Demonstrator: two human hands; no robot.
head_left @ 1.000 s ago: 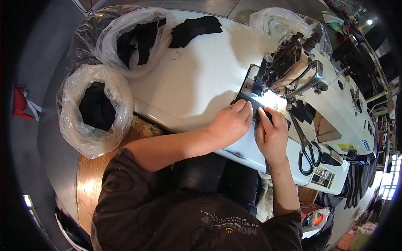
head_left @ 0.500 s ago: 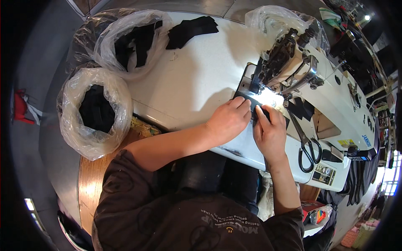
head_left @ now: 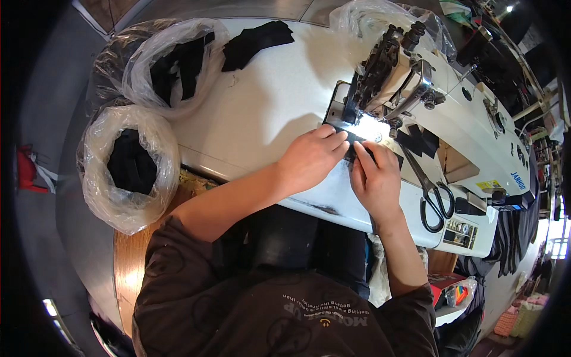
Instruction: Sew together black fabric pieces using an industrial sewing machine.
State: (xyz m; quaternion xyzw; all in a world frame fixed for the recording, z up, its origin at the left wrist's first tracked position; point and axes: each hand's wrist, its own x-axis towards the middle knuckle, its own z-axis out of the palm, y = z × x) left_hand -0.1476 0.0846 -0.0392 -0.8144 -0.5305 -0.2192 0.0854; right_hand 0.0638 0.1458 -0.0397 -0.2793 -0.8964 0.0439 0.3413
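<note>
A small black fabric piece [head_left: 351, 143] lies under the bright lamp at the needle area of a white sewing machine [head_left: 485, 146]. My left hand [head_left: 313, 156] grips its left side, thumb and fingertips pressed together at the edge. Close beside it, my right hand [head_left: 379, 178] holds the near right side with bent fingers. Both sets of fingertips sit just in front of the presser foot, whose exact contact with the fabric is lost in glare. Black-handled scissors [head_left: 438, 206] rest on the table to the right of my right hand.
Two clear plastic bags with black fabric pieces, a near one [head_left: 90, 172] and a far one [head_left: 217, 50], stand at the left. Loose black pieces [head_left: 257, 44] lie at the table's back. Another plastic bag [head_left: 351, 27] sits behind the machine. More black scraps [head_left: 419, 141] lie under its arm.
The whole view has shifted slightly, so most things appear a little further left. Both hands keep their hold on the black fabric at the needle area.
</note>
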